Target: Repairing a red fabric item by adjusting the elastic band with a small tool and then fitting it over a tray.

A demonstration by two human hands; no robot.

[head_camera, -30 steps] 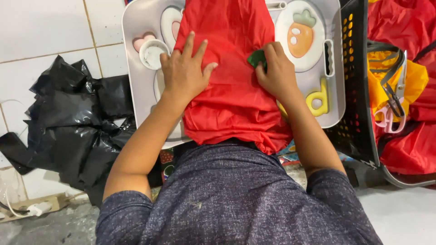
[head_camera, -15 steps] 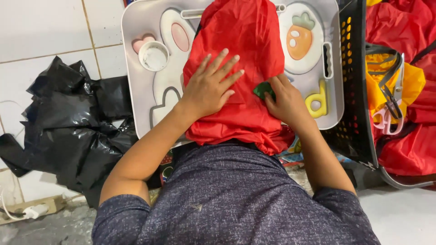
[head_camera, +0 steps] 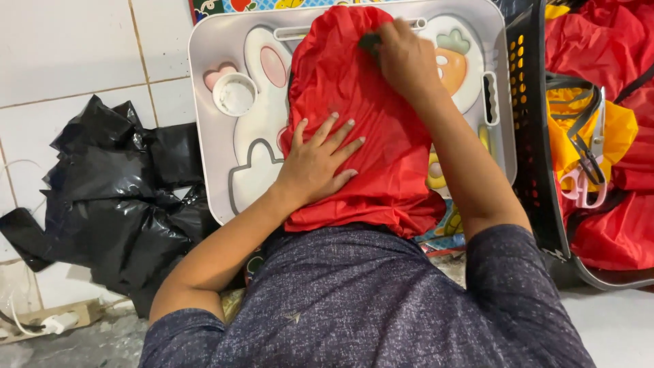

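Left hand [head_camera: 317, 163] spread flat pinning thin, slippery red fabric [head_camera: 361, 129], right hand [head_camera: 405, 58] pinching dark piece [head_camera: 370, 42] at top edge; best gripped by its edges

We see the right hand [head_camera: 407, 60] slid from the red cloth's [head_camera: 381, 170] right edge up to its top; left hand [head_camera: 320, 163] dropped lower, fingers spread flat.

You're in a home doing piecework on the floor: white tiled floor [head_camera: 75, 61] at upper left, a kid's lap table [head_camera: 225, 163] w/ bunny & carrot pics at centre, black plastic basket [head_camera: 531, 136] at right w/ red fabric [head_camera: 613, 225] & scissors [head_camera: 589, 170], black bags [head_camera: 109, 204] at left.
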